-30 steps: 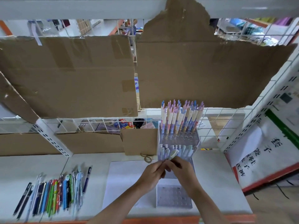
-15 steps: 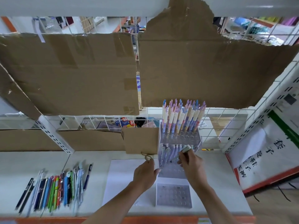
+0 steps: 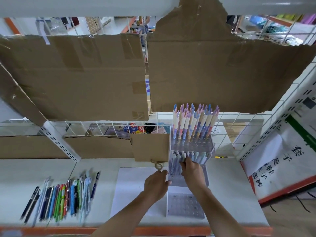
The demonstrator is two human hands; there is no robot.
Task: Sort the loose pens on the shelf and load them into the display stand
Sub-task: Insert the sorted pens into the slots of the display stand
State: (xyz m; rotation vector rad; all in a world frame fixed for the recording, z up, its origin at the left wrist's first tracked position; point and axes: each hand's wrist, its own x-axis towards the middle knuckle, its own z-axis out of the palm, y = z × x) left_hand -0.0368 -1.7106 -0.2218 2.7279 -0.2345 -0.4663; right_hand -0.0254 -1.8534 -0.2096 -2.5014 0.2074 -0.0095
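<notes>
A: What are we seeing on the white shelf?

B: We are looking down at a clear tiered display stand sitting right of centre. Its top tier is holding tall pastel pens standing upright; the middle tier is holding a row of pale capped pens; the lowest tier, nearest us, is showing open holes.

A: And where are the hands lying?

B: Our right hand is reaching into the middle tier, its fingertips curling among the capped pens there. They are touching the caps, but we cannot tell which single pen they are gripping. Our left hand is resting against the stand's left wall, fingers relaxed and fairly straight, the tips touching the clear plastic and grasping nothing.

A: Where are the loose pens?

B: The loose pens are lying in a fanned row at the shelf's left end, well apart from both hands. A white sheet is lying under our left hand, and brown cardboard is hanging on the wire grid behind
</notes>
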